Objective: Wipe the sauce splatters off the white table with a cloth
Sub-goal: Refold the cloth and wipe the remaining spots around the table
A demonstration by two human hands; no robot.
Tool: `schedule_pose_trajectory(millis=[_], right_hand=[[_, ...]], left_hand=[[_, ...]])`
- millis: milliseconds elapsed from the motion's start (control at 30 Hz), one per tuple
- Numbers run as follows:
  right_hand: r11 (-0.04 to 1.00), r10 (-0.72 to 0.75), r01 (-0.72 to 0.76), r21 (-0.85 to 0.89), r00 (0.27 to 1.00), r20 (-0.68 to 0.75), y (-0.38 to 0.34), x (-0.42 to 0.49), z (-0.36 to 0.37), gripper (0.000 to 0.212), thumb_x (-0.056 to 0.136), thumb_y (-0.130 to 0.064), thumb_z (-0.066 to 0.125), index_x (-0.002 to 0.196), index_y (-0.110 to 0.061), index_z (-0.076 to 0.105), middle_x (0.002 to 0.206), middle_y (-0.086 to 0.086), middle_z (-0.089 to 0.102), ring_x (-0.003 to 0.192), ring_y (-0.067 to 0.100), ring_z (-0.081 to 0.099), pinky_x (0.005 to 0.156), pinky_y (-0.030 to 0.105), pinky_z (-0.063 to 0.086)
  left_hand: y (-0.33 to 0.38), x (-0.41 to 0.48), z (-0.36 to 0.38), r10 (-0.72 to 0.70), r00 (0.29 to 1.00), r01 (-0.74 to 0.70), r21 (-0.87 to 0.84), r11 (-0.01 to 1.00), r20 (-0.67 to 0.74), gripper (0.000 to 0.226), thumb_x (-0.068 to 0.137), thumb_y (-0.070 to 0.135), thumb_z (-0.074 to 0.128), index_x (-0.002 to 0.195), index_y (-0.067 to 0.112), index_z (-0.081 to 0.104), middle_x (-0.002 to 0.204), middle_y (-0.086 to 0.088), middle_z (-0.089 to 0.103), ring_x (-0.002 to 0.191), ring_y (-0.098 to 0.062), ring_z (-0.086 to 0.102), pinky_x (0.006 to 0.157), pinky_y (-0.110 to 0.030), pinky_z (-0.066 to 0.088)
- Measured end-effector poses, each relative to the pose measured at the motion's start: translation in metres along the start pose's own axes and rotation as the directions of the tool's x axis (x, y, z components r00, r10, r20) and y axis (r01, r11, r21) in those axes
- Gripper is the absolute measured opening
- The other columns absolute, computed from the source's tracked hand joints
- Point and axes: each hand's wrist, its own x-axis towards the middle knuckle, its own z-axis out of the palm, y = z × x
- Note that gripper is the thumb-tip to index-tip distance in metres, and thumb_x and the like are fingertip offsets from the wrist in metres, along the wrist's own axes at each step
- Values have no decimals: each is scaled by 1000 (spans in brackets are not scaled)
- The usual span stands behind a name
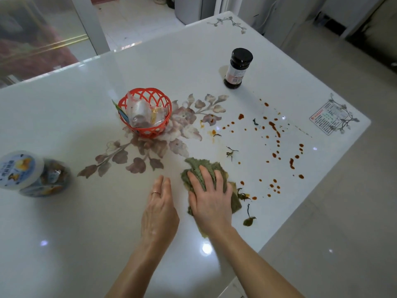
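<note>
We are resting left hand (pixel 160 209) flat on white table (pixel 86 233), fingers straight, holding nothing | we are pressing right hand (pixel 209 198), fingers spread, onto green cloth (pixel 193 164) at table's 5 o'clock; soft, limp, likely best worked palm-flat | sauce splatters (pixel 274 125) lying at cloth's 2 o'clock

free room: bare table (pixel 86 233) along the near edge, wide open | sauce splatters (pixel 277 134) on the right, only flat leafy scraps (pixel 249 220) among them | in the way: red basket (pixel 145 114) at centre, dark bottle (pixel 237 68) behind the splatters, plastic tub (pixel 32 174) far left
</note>
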Motion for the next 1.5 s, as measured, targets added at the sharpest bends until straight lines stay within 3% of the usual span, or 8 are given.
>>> schedule_pose_trajectory(millis=[267, 500, 733, 1000, 1233, 1333, 1433, 1500], right_hand=[[988, 151, -151, 17, 988, 16, -10, 4, -2, 46, 98, -42, 42, 143, -36, 46, 152, -1, 42, 135, 33, 37, 101, 55, 34], [995, -89, 88, 36, 996, 30, 17, -34, -9, 45, 97, -43, 42, 141, -39, 48, 151, -3, 45, 134, 32, 39, 98, 50, 34], [993, 114, -115, 36, 993, 33, 25, -8, -11, 47, 95, -42, 38, 140, -37, 50, 151, -2, 43, 134, 33, 37, 98, 51, 34], [964, -254, 246, 96, 964, 78, 62, -53, -22, 43, 98, -44, 39, 139, -38, 52, 151, -4, 45, 135, 31, 39, 102, 52, 34], [997, -21, 19, 79, 999, 24, 57, -41, -17, 45, 94, -41, 44, 138, -37, 53, 151, -2, 45, 135, 34, 37, 101, 54, 34], [973, -202, 201, 113, 979, 0, 54, -84, -19, 44, 93, -40, 51, 137, -36, 54, 150, -1, 45, 134, 36, 41, 99, 55, 36], [885, -453, 449, 120, 892, 0, 90, -85, -18, 43, 94, -42, 52, 136, -35, 57, 149, 0, 48, 133, 35, 43, 98, 54, 38], [871, -485, 481, 103, 874, 21, 116, -69, -18, 43, 96, -43, 47, 137, -35, 57, 149, 1, 48, 134, 34, 42, 99, 54, 37]], left_hand=[[-8, -3, 0, 8, 999, -10, 39, 999, 48, 73, 79, -12, 34, 147, 6, 13, 156, -6, 7, 142, -22, 11, 112, -30, 23], [-11, 0, -1, 30, 998, -33, 47, 998, 61, 73, 78, -11, 36, 146, 6, 15, 156, -6, 8, 142, -22, 12, 112, -30, 23], [-9, -2, -3, 19, 998, -22, 43, 999, 64, 69, 77, -10, 36, 144, 4, 23, 155, -9, 14, 139, -27, 20, 107, -35, 30], [5, -21, 2, -1, 999, 1, 20, 1000, 43, 69, 78, -10, 34, 145, 5, 21, 154, -10, 16, 140, -25, 19, 108, -35, 27], [23, -45, 22, -26, 1000, 26, -3, 1000, -6, 67, 79, -11, 36, 144, 2, 24, 152, -13, 20, 140, -25, 20, 108, -35, 28], [34, -54, 28, -46, 999, 46, 3, 999, -6, 67, 80, -9, 37, 144, 3, 22, 153, -12, 19, 140, -24, 18, 108, -34, 28], [39, -57, 29, -59, 998, 59, 15, 998, -30, 67, 80, -10, 38, 144, 3, 22, 153, -12, 19, 140, -25, 18, 109, -33, 26], [39, -60, 29, -82, 995, 84, 23, 996, -52, 68, 79, -11, 37, 144, 3, 23, 153, -13, 20, 140, -26, 19, 110, -34, 26]])
